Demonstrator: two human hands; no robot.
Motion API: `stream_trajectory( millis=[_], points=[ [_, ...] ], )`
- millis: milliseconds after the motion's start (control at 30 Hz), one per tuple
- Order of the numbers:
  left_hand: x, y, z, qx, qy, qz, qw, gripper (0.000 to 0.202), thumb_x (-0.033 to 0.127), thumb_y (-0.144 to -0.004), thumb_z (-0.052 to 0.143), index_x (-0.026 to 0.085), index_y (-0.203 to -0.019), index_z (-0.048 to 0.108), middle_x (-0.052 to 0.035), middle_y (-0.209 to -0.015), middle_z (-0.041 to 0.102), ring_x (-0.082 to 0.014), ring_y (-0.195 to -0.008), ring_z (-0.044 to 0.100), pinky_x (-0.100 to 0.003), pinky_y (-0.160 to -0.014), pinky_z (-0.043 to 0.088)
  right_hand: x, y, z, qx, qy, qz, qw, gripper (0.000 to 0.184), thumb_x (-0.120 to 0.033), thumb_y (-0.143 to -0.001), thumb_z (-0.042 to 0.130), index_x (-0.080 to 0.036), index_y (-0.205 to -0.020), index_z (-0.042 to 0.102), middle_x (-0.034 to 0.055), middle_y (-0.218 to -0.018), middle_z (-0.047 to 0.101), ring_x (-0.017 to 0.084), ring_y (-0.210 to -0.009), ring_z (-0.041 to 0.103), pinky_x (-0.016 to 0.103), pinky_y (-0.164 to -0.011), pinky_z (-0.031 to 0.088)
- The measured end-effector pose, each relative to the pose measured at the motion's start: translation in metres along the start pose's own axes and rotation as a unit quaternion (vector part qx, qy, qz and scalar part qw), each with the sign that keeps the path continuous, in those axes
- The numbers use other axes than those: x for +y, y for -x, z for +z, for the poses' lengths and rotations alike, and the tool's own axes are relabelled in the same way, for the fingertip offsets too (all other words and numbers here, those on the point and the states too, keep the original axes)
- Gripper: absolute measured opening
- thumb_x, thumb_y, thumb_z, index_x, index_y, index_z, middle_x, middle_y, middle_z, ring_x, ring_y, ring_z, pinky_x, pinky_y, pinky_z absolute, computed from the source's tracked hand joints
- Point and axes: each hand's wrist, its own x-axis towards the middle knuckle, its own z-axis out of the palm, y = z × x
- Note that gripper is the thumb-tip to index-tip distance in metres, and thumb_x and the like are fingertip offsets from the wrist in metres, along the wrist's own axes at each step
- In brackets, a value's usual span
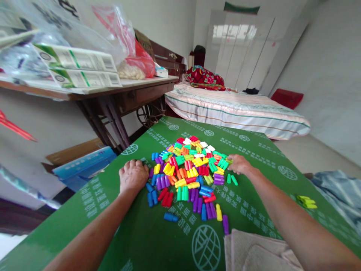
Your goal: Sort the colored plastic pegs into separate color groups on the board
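Small plastic pieces [192,172], smooth and rounded like short bottles, lie in a loose heap on the glossy green board [158,244]. The left hand [134,175] rests palm down at the heap's left edge; its fingertips are hidden, so I cannot tell whether it holds something. The right hand [239,164], fingers narrowly bent, is at the right edge; its grip is also unclear. A soft folded cloth [248,250] is cut off below.

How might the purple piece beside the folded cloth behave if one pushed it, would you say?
The purple piece may roll, as its sides look rounded. Its smooth, shiny surface could feel slightly slippery, and its small, plastic-looking body is probably light.
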Motion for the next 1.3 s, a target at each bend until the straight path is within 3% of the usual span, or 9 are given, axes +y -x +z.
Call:
stream_trajectory(
  millis=[133, 300, 567, 800, 1133, 1300],
  points=[
    [-0.001, -0.001, 0.002, 0.000, -0.002, -0.001, 1.000, 0.046, 0.035, -0.086, 0.026, 0.009, -0.109, 0.057, -0.0192, -0.119, 0.055, -0.0330, -0.118, 0.044, -0.045, -0.094, 0.036, -0.003, 0.003, 0.001, 0.018, 0.028, -0.019, 0.999, 0.049, -0.020, -0.071, 0.062, -0.023, -0.120, 0.058, -0.0016, -0.066, 0.067, 0.012, -0.052, 0.061, 0.019, -0.049, 0.043],
    [0.001, 0.000, -0.001, -0.004, 0.004, -0.002, 1.000, 0.046, 0.035, -0.086, 0.026, 0.009, -0.108, 0.057, -0.0192, -0.119, 0.055, -0.0333, -0.117, 0.045, -0.046, -0.094, 0.035, -0.003, 0.012, -0.002, 0.051, 0.070, -0.064, 0.994, 0.037, -0.022, -0.072, 0.059, -0.026, -0.108, 0.066, 0.0019, -0.094, 0.070, 0.016, -0.083, 0.064, 0.019, -0.061, 0.042],
    [0.000, 0.000, -0.001, -0.006, 0.001, 0.000, 1.000, 0.047, 0.036, -0.086, 0.026, 0.009, -0.108, 0.057, -0.0196, -0.117, 0.056, -0.0339, -0.117, 0.045, -0.046, -0.094, 0.035, -0.001, 0.023, -0.001, 0.046, 0.091, -0.091, 0.991, 0.016, -0.020, -0.071, 0.058, -0.022, -0.084, 0.067, -0.0016, -0.073, 0.065, 0.012, -0.067, 0.059, 0.018, -0.051, 0.033],
    [0.000, 0.000, -0.002, -0.003, 0.014, 0.003, 1.000, 0.046, 0.035, -0.086, 0.027, 0.008, -0.106, 0.058, -0.0210, -0.115, 0.056, -0.0352, -0.115, 0.045, -0.047, -0.093, 0.036, 0.010, 0.032, -0.001, 0.024, 0.074, -0.073, 0.994, 0.011, -0.021, -0.073, 0.060, -0.020, -0.082, 0.066, -0.0043, -0.058, 0.061, 0.009, -0.054, 0.055, 0.017, -0.049, 0.033],
    [0.001, -0.002, -0.002, -0.007, 0.022, 0.002, 1.000, 0.046, 0.036, -0.087, 0.026, 0.008, -0.107, 0.058, -0.0215, -0.119, 0.055, -0.0357, -0.116, 0.044, -0.048, -0.094, 0.036, 0.025, 0.039, -0.001, 0.050, 0.108, -0.055, 0.991, 0.017, -0.027, -0.074, 0.062, -0.020, -0.088, 0.068, 0.0019, -0.074, 0.065, 0.013, -0.066, 0.057, 0.020, -0.050, 0.030],
    [0.001, -0.004, -0.007, -0.027, 0.030, 0.002, 0.999, 0.049, 0.039, -0.087, 0.026, 0.007, -0.109, 0.056, -0.0226, -0.122, 0.052, -0.0369, -0.118, 0.042, -0.049, -0.095, 0.035, 0.047, 0.056, -0.012, 0.054, 0.126, -0.042, 0.990, 0.020, -0.026, -0.076, 0.061, -0.020, -0.093, 0.068, 0.0028, -0.077, 0.066, 0.014, -0.069, 0.058, 0.021, -0.052, 0.029]
  ],
)
